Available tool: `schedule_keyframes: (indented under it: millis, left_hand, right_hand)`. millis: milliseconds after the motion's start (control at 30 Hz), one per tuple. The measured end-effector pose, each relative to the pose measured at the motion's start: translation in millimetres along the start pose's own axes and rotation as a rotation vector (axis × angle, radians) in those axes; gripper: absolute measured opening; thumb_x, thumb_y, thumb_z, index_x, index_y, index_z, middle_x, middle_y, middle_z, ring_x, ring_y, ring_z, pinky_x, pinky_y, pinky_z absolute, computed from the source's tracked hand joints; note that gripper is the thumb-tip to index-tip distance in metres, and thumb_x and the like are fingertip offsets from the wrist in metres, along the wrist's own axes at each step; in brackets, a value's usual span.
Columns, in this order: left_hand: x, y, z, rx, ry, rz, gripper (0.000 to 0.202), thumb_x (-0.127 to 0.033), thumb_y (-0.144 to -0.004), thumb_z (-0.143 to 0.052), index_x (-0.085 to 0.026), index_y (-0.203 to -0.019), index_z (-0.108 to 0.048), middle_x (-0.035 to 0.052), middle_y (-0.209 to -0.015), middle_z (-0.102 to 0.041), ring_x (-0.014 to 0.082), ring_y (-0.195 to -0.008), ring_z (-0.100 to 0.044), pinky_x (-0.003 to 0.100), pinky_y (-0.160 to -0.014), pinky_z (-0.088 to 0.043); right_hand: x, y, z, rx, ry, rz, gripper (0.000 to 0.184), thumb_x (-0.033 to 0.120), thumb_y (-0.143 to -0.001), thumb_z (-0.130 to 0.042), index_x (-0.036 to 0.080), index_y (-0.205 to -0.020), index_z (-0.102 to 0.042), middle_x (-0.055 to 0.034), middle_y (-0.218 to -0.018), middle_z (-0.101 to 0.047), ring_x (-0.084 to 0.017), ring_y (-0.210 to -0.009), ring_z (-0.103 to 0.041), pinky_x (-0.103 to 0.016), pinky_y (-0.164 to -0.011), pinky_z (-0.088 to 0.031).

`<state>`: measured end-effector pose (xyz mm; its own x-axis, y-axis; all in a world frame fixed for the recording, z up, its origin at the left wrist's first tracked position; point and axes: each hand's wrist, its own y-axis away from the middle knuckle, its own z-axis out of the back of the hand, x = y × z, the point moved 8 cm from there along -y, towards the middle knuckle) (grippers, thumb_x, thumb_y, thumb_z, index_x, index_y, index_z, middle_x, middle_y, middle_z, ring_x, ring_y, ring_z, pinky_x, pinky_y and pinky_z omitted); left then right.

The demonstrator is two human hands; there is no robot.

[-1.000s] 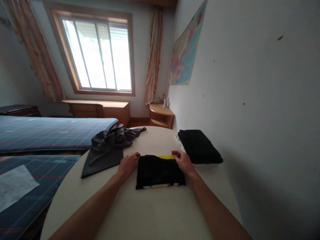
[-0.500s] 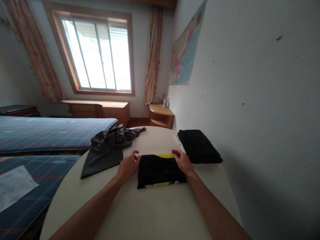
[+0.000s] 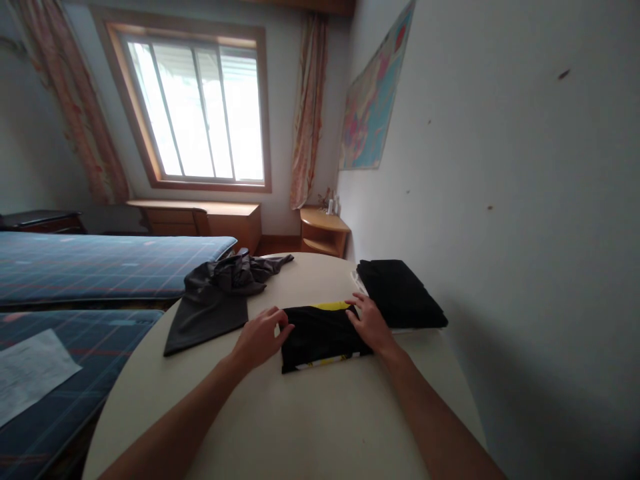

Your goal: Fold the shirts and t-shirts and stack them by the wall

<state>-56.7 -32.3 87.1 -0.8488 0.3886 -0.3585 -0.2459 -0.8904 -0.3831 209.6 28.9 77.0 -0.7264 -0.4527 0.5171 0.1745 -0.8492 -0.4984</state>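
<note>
A folded black garment (image 3: 320, 332) with a yellow strip (image 3: 333, 306) on its far edge and a white-and-yellow band along its near edge lies on the round table. My left hand (image 3: 261, 337) is curled at its left end, thumb over the black cloth and fingers bent round the far corner. On the right end rests my right hand (image 3: 373, 325), its fingers and thumb apart near the yellow strip. Its palm hides the garment's right edge. Left of both hands is a crumpled dark grey garment (image 3: 210, 307). Beyond my right hand sits a folded black cloth (image 3: 400, 293) over something white.
The pale round table (image 3: 300, 420) stands against the white wall (image 3: 540, 267) on the right. Blue plaid mattresses (image 3: 115, 263) are at the left, with a paper sheet (image 3: 35, 373) on the nearer one. A wooden corner shelf (image 3: 325, 219) is behind the table.
The folded garment has shifted slightly right and turned a little, its right end going farther away. My left fingers have curled more; my right fingers have spread and moved slightly away from me.
</note>
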Motion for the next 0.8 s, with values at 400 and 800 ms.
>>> schedule_keyframes:
  millis: [400,800]
  left_hand:
    - [-31,15,-9.0,0.212,0.064,-0.367,0.007,-0.027,-0.092,-0.057,-0.021,-0.091,-0.06,0.0029,-0.095,-0.064,0.0184,-0.094,-0.057,0.028,-0.079,-0.044]
    - [-45,20,-1.5,0.224,0.043,-0.463,0.006,-0.022,-0.083,-0.062,-0.022,-0.087,-0.058,0.0013,-0.09,-0.063,0.0186,-0.088,-0.056,0.03,-0.081,-0.042]
  right_hand:
    - [81,26,-17,0.501,0.018,0.218,0.025,0.031,-0.078,-0.074,0.022,-0.1,-0.072,-0.0036,-0.099,-0.066,-0.018,-0.092,-0.061,-0.027,-0.082,-0.047]
    - [88,28,-13,0.533,-0.042,0.263,0.004,0.02,-0.077,-0.066,0.019,-0.078,-0.069,-0.0029,-0.097,-0.067,-0.015,-0.085,-0.062,-0.024,-0.081,-0.046]
